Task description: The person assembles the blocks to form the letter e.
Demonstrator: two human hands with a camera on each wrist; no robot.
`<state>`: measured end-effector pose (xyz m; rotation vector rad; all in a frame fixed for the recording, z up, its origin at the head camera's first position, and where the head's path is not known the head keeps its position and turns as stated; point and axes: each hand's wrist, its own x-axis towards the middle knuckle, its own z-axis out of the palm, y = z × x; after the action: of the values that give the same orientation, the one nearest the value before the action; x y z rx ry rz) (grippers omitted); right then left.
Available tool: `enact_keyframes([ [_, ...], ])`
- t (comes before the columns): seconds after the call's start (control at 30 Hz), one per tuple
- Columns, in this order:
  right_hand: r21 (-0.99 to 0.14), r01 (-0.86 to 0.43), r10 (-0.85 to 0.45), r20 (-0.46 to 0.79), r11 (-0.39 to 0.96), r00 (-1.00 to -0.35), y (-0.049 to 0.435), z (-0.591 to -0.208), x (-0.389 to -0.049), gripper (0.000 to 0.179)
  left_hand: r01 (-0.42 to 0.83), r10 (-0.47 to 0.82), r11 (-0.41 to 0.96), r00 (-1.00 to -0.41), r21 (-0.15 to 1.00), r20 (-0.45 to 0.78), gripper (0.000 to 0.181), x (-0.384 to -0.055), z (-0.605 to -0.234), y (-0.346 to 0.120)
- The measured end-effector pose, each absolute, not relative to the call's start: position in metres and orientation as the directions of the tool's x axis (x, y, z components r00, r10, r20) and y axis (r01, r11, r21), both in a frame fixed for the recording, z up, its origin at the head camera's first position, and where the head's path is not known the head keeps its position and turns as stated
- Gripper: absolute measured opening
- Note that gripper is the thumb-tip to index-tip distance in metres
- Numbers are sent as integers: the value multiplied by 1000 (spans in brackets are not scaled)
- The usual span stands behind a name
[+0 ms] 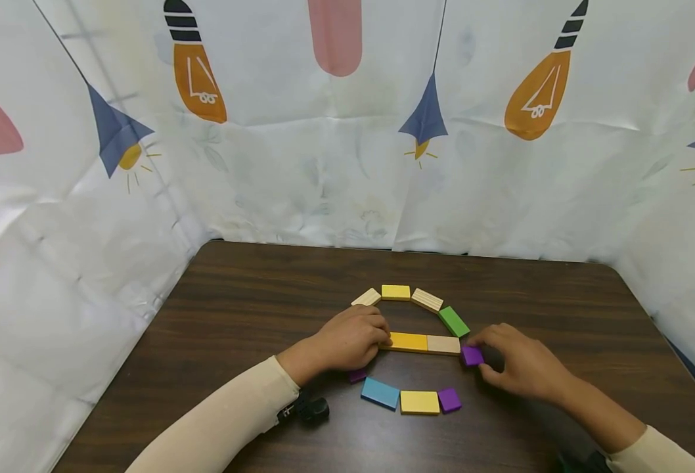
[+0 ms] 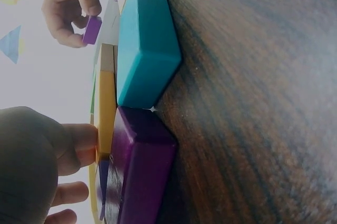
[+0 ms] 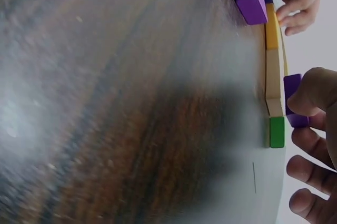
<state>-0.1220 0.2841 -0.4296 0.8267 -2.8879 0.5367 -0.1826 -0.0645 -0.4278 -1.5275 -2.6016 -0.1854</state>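
My right hand (image 1: 521, 361) pinches a small purple block (image 1: 472, 356) between thumb and fingers. In the left wrist view that block (image 2: 92, 30) appears held up off the table. It is at the right end of a row formed by an orange block (image 1: 408, 341) and a plain wood block (image 1: 443, 345). My left hand (image 1: 350, 338) rests its fingertips at the orange block's left end, and hides what lies under the palm. Above the row, wood, yellow and green (image 1: 454, 322) blocks form an arch. Below it lie a blue block (image 1: 380, 393), a yellow block (image 1: 420, 402) and a purple block (image 1: 450, 400).
The blocks lie on a dark wooden table (image 1: 235, 295). Another purple block (image 1: 357, 375) shows partly beneath my left hand, close to the blue one. A white printed cloth (image 1: 300, 177) hangs behind the table and along its sides.
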Motion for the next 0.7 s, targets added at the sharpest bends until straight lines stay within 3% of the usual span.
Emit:
enact_keyframes([
  [0.7,-340,-640,-638,136,689,-758,281,-437,-108,40,874,859,484,-484,46,164,22,-183,-428,-65],
])
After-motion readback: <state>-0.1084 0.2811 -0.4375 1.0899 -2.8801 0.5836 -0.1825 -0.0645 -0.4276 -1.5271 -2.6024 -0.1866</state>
